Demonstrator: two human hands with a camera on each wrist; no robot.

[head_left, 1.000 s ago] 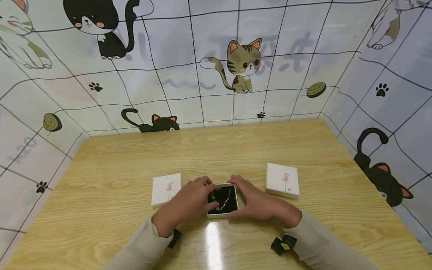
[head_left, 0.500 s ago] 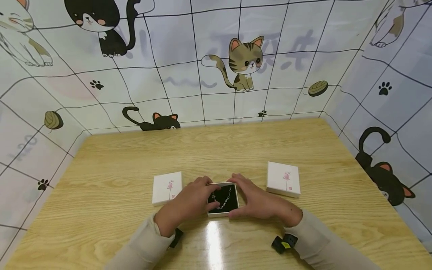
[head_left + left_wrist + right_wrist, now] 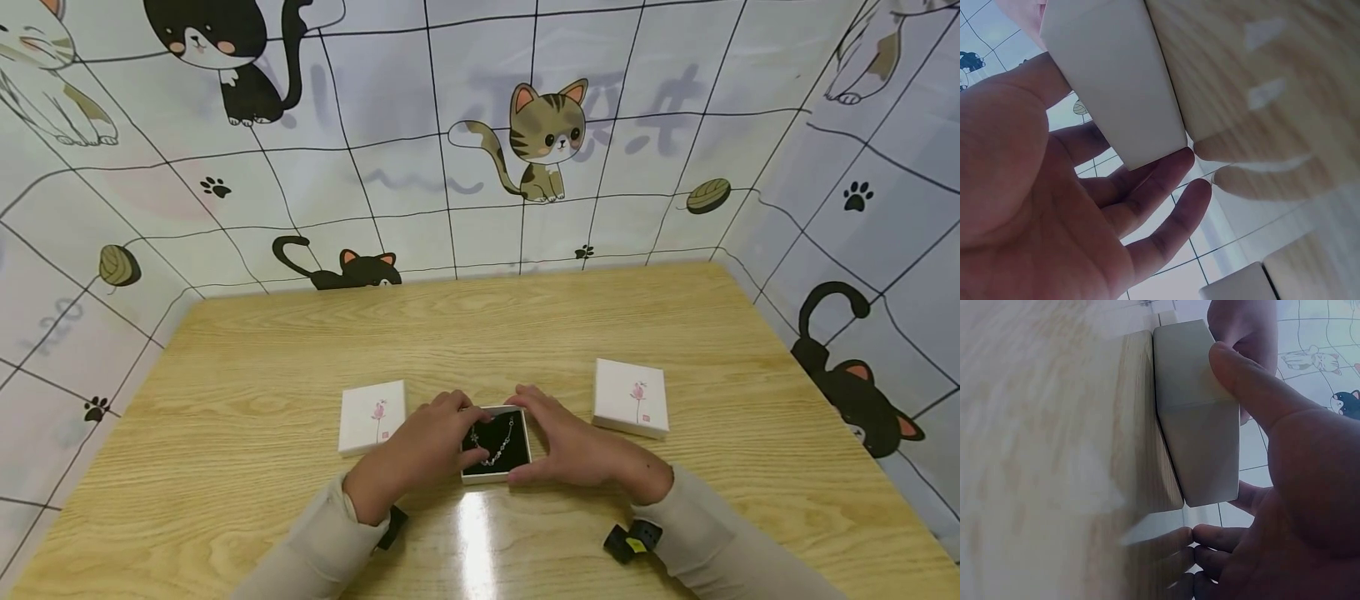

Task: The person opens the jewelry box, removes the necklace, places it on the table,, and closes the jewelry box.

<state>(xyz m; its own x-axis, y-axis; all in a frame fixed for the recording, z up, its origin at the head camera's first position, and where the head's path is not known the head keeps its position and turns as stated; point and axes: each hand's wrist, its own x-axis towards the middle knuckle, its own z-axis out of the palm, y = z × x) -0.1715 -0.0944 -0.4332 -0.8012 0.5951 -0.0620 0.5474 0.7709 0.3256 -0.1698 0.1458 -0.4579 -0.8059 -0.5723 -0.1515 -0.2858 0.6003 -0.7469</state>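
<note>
A small white jewellery box (image 3: 484, 479) without its lid sits on the table between the hands. On its black lining lies a thin silver bracelet (image 3: 504, 450) in a U shape. My left hand (image 3: 420, 442) comes over the box's left side, thumb and index finger spread apart over the lining; whether they touch the bracelet is unclear. Its other fingers (image 3: 1172, 231) reach along the box wall. My right hand (image 3: 573, 446) holds the box at its right corners, thumb in front and index finger behind. The right wrist view shows that thumb (image 3: 1235, 372) against the white wall (image 3: 1200, 444).
A white square lid or box (image 3: 371, 417) with a pink flower print lies to the left, partly behind the left hand. A similar white box (image 3: 630, 398) stands at the right. Behind the wooden table (image 3: 480, 333) hangs a cat-patterned sheet (image 3: 405, 183).
The head view has shifted very slightly. Both hands, the box and the bracelet stay in the same place.
</note>
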